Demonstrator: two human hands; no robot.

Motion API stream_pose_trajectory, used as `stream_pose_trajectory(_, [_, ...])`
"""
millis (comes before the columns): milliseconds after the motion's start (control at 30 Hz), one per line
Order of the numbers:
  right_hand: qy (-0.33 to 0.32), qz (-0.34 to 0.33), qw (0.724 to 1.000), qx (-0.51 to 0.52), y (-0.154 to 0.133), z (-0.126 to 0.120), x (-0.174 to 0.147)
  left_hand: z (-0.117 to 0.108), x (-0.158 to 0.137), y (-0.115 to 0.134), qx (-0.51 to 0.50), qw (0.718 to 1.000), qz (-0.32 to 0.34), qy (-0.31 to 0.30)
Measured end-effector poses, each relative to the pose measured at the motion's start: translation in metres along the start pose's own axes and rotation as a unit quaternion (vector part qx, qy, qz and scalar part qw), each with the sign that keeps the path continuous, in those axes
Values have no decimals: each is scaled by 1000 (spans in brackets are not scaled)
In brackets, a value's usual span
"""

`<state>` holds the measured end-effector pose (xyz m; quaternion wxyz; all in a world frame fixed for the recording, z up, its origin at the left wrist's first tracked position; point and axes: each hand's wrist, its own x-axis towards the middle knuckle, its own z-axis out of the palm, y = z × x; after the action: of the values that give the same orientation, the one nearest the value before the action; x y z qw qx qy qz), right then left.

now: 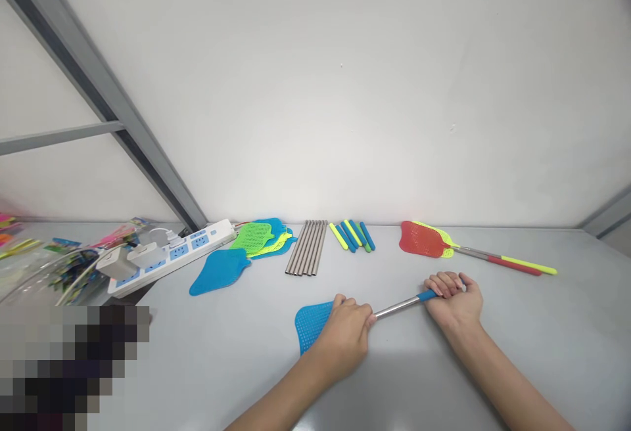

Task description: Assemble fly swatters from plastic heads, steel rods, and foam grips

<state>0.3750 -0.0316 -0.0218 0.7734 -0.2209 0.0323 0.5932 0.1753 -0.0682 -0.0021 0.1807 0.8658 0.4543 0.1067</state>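
A blue fly swatter [311,324] is held between my two hands, low over the table. My left hand [349,327] is closed round it where the perforated head meets the metal rod, hiding part of the head. Bare rod [396,307] shows between the hands. Around the blue grip [426,295] at the other end, the fingers of my right hand [454,298] are wrapped, palm turned upward. Beyond my hands lie several metal rods [306,248] side by side, and to their right several blue, yellow and green grips [351,236].
Loose blue swatter heads [220,272] and green ones [252,238] lie left of the rods. A red swatter [422,239] overlaps a yellow one [530,265] at the right. A power strip [172,257] with plugs and bagged items [79,270] occupy the left. A wall rises behind.
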Motion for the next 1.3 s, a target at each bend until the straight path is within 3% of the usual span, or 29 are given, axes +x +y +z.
stream_pose_trajectory(600, [-77,55,995,-14,15,-2,-9,1,0,-2,-27,1000,-5,6])
stream_pose_trajectory(967, [-70,75,995,-13,19,-1,-12,3,0,0,-6,1000,-9,12])
stream_pose_trajectory(1133, [-45,99,992,-58,18,-1,-6,3,0,2,0,1000,3,18])
stream_pose_trajectory(1300, [60,94,991,-76,12,4,-1,2,-1,-2,33,999,11,39])
